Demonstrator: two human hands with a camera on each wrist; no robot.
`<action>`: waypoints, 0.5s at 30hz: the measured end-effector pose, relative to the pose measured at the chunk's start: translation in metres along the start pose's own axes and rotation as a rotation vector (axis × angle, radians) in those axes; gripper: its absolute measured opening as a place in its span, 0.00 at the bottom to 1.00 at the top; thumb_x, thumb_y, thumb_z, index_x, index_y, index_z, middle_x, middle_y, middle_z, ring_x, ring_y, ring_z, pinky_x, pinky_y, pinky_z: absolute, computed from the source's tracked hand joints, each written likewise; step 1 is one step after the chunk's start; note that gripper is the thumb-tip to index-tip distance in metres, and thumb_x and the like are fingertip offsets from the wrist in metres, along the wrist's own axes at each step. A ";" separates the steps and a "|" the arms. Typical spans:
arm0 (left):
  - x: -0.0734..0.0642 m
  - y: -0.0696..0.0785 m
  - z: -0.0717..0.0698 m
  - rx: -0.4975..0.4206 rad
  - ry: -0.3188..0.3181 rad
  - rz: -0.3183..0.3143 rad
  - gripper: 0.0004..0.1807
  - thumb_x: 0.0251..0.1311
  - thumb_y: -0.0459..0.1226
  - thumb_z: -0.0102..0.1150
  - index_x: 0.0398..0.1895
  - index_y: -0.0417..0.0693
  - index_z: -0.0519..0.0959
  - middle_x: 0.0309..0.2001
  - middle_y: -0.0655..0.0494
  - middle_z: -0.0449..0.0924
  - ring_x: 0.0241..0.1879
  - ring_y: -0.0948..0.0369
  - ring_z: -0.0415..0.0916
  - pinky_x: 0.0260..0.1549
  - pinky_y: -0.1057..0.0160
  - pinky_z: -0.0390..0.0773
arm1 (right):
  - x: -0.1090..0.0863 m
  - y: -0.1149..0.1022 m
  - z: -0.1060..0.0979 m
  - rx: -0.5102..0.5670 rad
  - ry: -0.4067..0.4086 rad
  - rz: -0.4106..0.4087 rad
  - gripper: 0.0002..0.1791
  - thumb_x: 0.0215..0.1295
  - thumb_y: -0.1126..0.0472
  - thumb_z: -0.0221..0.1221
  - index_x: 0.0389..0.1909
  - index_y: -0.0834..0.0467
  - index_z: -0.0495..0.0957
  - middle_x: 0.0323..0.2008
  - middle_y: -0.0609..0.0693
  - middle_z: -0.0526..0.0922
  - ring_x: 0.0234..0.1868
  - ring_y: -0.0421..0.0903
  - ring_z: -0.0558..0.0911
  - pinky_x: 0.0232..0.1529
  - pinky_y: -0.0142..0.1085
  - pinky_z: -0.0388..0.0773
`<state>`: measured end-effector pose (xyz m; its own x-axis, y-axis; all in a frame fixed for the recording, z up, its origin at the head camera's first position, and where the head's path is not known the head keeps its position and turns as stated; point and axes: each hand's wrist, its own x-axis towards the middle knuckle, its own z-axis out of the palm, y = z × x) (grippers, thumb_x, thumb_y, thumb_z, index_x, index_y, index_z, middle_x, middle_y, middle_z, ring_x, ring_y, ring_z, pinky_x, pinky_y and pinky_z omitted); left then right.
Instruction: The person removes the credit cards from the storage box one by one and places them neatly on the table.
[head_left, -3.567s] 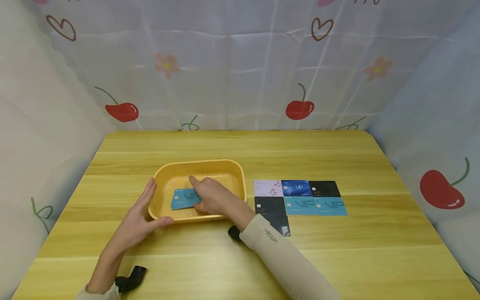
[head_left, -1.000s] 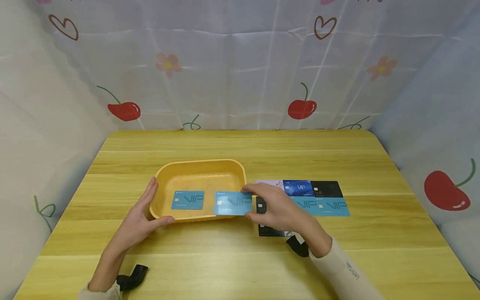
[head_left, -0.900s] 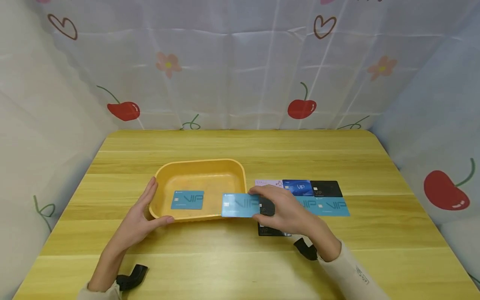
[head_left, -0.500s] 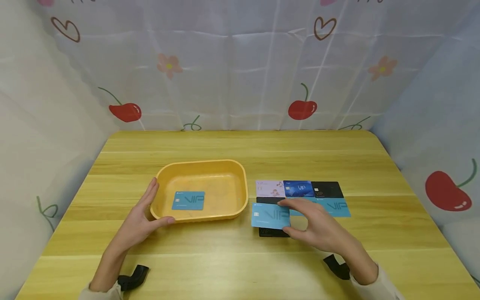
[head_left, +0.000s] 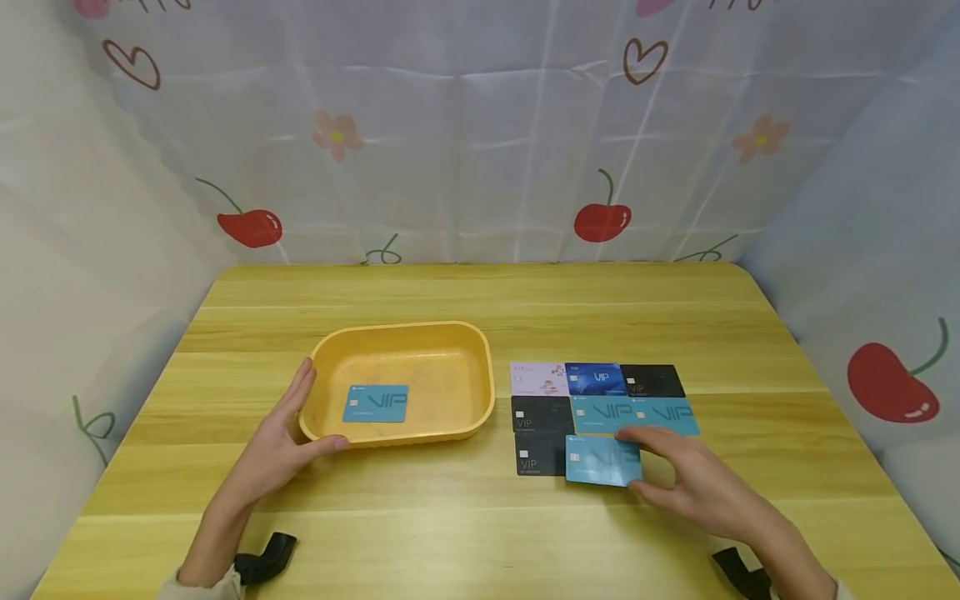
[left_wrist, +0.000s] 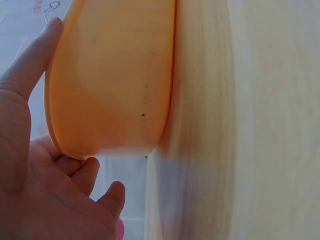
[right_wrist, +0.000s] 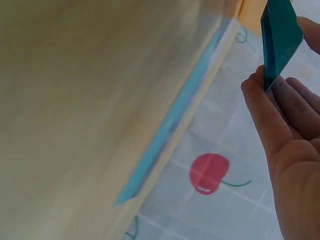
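My right hand (head_left: pixel 697 479) pinches a light blue VIP card (head_left: pixel 600 461) by its right end, thumb on the near edge and fingers on the far edge. That card is close over the table, right of a black VIP card (head_left: pixel 540 453); the right wrist view shows it raised and tilted. My left hand (head_left: pixel 273 446) rests at the left end of a yellow plastic tray (head_left: pixel 487 367), thumb on the front rim, fingers stretched along the outside. One more light blue VIP card (head_left: pixel 375 404) lies flat in the tray.
Beyond the held card lie a pale pink card (head_left: pixel 538 379), a dark blue card (head_left: pixel 596 379), black cards (head_left: pixel 652 381) and light blue cards (head_left: pixel 663 415), edge to edge in rows on the wooden table (head_left: pixel 420 533). A printed curtain (head_left: pixel 450 167) hangs behind.
My right hand has taken one blue card out of the tray and carried it right, past the black cards, to the nearest row. My left hand stays at the tray.
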<state>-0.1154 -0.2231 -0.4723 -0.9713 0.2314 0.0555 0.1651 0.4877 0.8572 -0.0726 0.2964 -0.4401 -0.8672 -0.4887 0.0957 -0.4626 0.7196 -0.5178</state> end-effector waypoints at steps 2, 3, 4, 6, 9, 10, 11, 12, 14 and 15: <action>0.000 0.000 0.000 0.002 0.001 0.001 0.60 0.54 0.38 0.74 0.80 0.48 0.40 0.79 0.53 0.32 0.76 0.55 0.29 0.67 0.37 0.38 | -0.002 0.007 0.001 0.019 -0.033 0.029 0.29 0.55 0.60 0.73 0.58 0.60 0.77 0.55 0.50 0.81 0.56 0.53 0.80 0.51 0.48 0.79; 0.000 0.000 0.001 0.002 0.000 0.002 0.60 0.54 0.38 0.74 0.80 0.47 0.40 0.79 0.53 0.32 0.76 0.55 0.29 0.67 0.37 0.38 | -0.002 0.011 0.001 0.028 -0.049 0.047 0.29 0.55 0.59 0.73 0.58 0.60 0.77 0.55 0.51 0.81 0.56 0.54 0.79 0.51 0.49 0.78; 0.000 0.000 0.001 0.003 -0.001 0.002 0.60 0.54 0.38 0.74 0.80 0.47 0.40 0.79 0.53 0.32 0.76 0.55 0.29 0.67 0.37 0.38 | -0.002 0.014 0.001 0.032 -0.062 0.071 0.29 0.55 0.58 0.73 0.59 0.60 0.77 0.56 0.51 0.80 0.57 0.54 0.79 0.52 0.49 0.77; 0.001 0.000 0.001 0.004 -0.002 0.001 0.60 0.54 0.39 0.74 0.80 0.47 0.40 0.79 0.53 0.32 0.76 0.55 0.29 0.67 0.37 0.38 | -0.003 0.019 0.001 0.041 -0.086 0.107 0.30 0.56 0.57 0.72 0.59 0.60 0.77 0.56 0.53 0.80 0.58 0.57 0.78 0.54 0.52 0.75; 0.001 0.000 0.002 0.001 -0.005 0.001 0.60 0.54 0.39 0.74 0.80 0.47 0.40 0.79 0.53 0.32 0.76 0.55 0.29 0.67 0.36 0.38 | -0.003 0.024 0.001 0.037 -0.101 0.136 0.30 0.56 0.57 0.72 0.59 0.60 0.77 0.57 0.54 0.80 0.60 0.60 0.76 0.56 0.55 0.72; 0.001 0.000 0.001 0.000 -0.004 0.000 0.60 0.54 0.39 0.74 0.80 0.47 0.40 0.79 0.53 0.32 0.76 0.55 0.29 0.67 0.36 0.38 | -0.003 0.025 0.001 0.033 -0.106 0.139 0.30 0.56 0.57 0.72 0.59 0.60 0.77 0.57 0.55 0.80 0.60 0.60 0.76 0.57 0.56 0.72; 0.001 0.000 0.001 -0.002 -0.003 0.001 0.60 0.54 0.39 0.74 0.80 0.47 0.40 0.79 0.52 0.32 0.76 0.55 0.29 0.67 0.36 0.38 | -0.002 0.026 0.001 0.031 -0.115 0.134 0.30 0.56 0.58 0.72 0.59 0.61 0.77 0.57 0.56 0.79 0.60 0.61 0.75 0.57 0.57 0.72; 0.000 0.000 0.001 -0.003 -0.002 0.000 0.60 0.54 0.38 0.74 0.80 0.47 0.40 0.79 0.52 0.32 0.76 0.55 0.29 0.67 0.36 0.38 | -0.002 0.027 0.002 0.019 -0.121 0.137 0.30 0.56 0.58 0.72 0.59 0.61 0.77 0.57 0.56 0.80 0.60 0.61 0.76 0.57 0.56 0.72; 0.000 0.000 0.000 -0.006 -0.003 -0.002 0.60 0.54 0.38 0.74 0.80 0.48 0.40 0.79 0.52 0.32 0.76 0.55 0.29 0.67 0.36 0.38 | -0.001 0.027 0.004 -0.009 -0.133 0.149 0.29 0.55 0.60 0.72 0.58 0.61 0.77 0.56 0.55 0.80 0.59 0.60 0.76 0.57 0.56 0.72; 0.000 0.000 0.000 -0.004 -0.002 -0.002 0.60 0.54 0.38 0.74 0.80 0.48 0.40 0.79 0.52 0.32 0.76 0.55 0.29 0.67 0.36 0.38 | 0.000 0.027 0.006 -0.023 -0.139 0.155 0.28 0.55 0.61 0.72 0.58 0.61 0.77 0.55 0.55 0.80 0.58 0.59 0.77 0.57 0.55 0.72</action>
<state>-0.1156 -0.2230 -0.4728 -0.9713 0.2321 0.0523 0.1621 0.4849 0.8594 -0.0840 0.3131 -0.4590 -0.8952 -0.4338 -0.1023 -0.3314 0.8014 -0.4979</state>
